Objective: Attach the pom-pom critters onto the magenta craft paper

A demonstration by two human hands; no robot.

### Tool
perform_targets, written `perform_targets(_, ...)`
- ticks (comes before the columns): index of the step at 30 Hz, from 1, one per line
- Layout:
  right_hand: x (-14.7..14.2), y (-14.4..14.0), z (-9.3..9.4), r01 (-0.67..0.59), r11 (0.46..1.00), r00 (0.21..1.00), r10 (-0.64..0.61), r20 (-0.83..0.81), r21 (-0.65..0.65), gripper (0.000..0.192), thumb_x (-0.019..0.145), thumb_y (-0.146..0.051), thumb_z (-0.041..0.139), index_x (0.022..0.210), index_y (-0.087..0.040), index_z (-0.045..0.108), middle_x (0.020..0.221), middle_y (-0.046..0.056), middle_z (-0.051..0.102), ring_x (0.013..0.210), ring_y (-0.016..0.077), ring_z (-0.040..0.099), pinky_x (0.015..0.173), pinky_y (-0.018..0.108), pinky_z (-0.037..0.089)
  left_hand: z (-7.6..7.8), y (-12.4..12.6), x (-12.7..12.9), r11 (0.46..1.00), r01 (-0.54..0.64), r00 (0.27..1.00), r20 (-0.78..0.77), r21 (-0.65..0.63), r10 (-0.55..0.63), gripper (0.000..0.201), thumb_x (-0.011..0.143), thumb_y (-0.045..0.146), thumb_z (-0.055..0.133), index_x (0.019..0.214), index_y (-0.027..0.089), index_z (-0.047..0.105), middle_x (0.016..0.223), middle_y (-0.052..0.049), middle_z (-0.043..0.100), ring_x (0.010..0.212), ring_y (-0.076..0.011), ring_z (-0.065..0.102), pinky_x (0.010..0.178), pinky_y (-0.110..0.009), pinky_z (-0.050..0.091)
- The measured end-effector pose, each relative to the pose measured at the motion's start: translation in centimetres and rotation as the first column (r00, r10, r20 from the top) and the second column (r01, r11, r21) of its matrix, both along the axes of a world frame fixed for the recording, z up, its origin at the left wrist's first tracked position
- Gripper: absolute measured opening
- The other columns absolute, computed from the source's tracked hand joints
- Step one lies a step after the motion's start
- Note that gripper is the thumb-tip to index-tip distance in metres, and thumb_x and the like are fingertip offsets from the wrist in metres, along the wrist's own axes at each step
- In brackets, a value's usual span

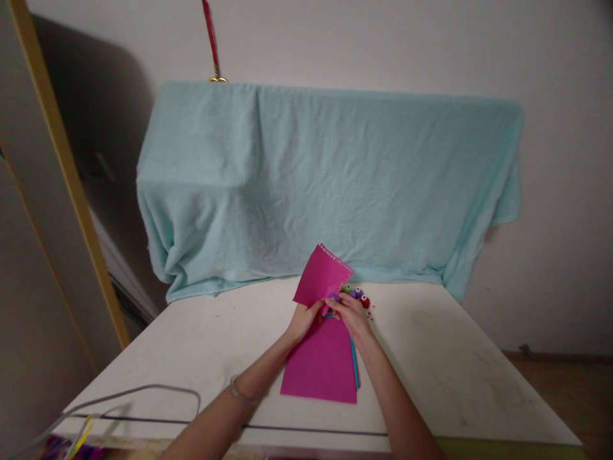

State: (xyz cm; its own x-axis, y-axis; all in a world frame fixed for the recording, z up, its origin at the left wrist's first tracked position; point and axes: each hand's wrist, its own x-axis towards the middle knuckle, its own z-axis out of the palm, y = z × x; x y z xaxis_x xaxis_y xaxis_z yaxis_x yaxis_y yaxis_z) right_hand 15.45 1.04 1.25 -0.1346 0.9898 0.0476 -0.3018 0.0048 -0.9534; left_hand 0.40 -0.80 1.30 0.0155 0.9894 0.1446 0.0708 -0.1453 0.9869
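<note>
My left hand is closed on the lower edge of a magenta sheet of paper, which is tilted up off the table. A row of small holes runs along the sheet's upper right edge. My right hand has its fingers closed round a small purple craft punch at that holed edge; the fingers partly hide it. Beneath both hands lies a stack of coloured sheets, a magenta sheet on top and blue paper showing at the right side.
Beyond my right hand sit a green punch, a purple one and a red one, with tiny paper bits beside them. A light blue cloth hangs behind the white table. A grey cable lies at the front left.
</note>
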Motion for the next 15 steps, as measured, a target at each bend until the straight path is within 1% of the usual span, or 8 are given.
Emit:
perform_targets(2, -0.11, -0.08, 0.02, -0.011, 1.0, 1.0, 0.011, -0.003, 0.006, 0.038, 0.058, -0.045, 0.09, 0.078, -0.017, 0.073, 0.065, 0.0, 0.066, 0.051, 0.0101, 0.047, 0.049, 0.025, 0.031, -0.13, 0.03, -0.07, 1.0, -0.012, 1.0, -0.014, 0.003, 0.012, 0.032, 0.087, 0.043, 0.052, 0.067, 0.019, 0.058, 0.059, -0.003, 0.059, 0.057, -0.0179, 0.055, 0.063, -0.03, 0.045)
perform_targets(6, -0.27, -0.12, -0.13, -0.028, 1.0, 1.0, 0.028, -0.001, 0.009, 0.039, 0.06, -0.044, 0.09, 0.083, -0.017, 0.074, 0.067, 0.0, 0.066, 0.053, 0.0101, 0.049, 0.051, 0.024, 0.034, -0.33, 0.13, -0.25, 0.996, -0.083, 0.995, -0.061, 0.04, 0.085, 0.037, 0.089, 0.048, 0.05, 0.065, 0.021, 0.057, 0.061, -0.002, 0.059, 0.063, -0.0187, 0.056, 0.073, -0.032, 0.045)
perform_targets(8, -0.28, -0.07, -0.21, -0.03, 1.0, 1.0, 0.03, 0.005, 0.005, 0.039, 0.059, -0.043, 0.09, 0.085, -0.017, 0.075, 0.069, 0.0, 0.067, 0.054, 0.0102, 0.05, 0.051, 0.024, 0.035, -0.3, 0.13, -0.26, 0.995, -0.086, 0.994, -0.069, 0.049, 0.089, 0.039, 0.09, 0.05, 0.05, 0.063, 0.022, 0.056, 0.061, -0.001, 0.058, 0.063, -0.0187, 0.055, 0.075, -0.032, 0.045)
perform_targets(12, -0.26, -0.04, -0.23, -0.022, 1.0, 1.0, 0.022, 0.012, 0.019, 0.038, 0.06, -0.043, 0.09, 0.085, -0.018, 0.075, 0.069, 0.0, 0.068, 0.054, 0.0105, 0.051, 0.05, 0.024, 0.035, -0.25, 0.05, -0.19, 0.994, -0.093, 0.992, -0.075, 0.052, 0.097, 0.04, 0.09, 0.051, 0.05, 0.062, 0.022, 0.055, 0.06, -0.001, 0.058, 0.063, -0.0189, 0.054, 0.076, -0.032, 0.045)
perform_targets(15, -0.24, -0.15, -0.07, -0.009, 1.0, 0.999, 0.008, 0.034, 0.017, 0.037, 0.059, -0.043, 0.09, 0.08, -0.018, 0.074, 0.066, -0.001, 0.067, 0.051, 0.0101, 0.049, 0.049, 0.024, 0.034, -0.42, -0.06, -0.29, 0.995, -0.098, 0.989, -0.111, 0.034, 0.102, 0.044, 0.09, 0.054, 0.049, 0.059, 0.023, 0.054, 0.058, -0.002, 0.057, 0.06, -0.0188, 0.053, 0.071, -0.031, 0.045)
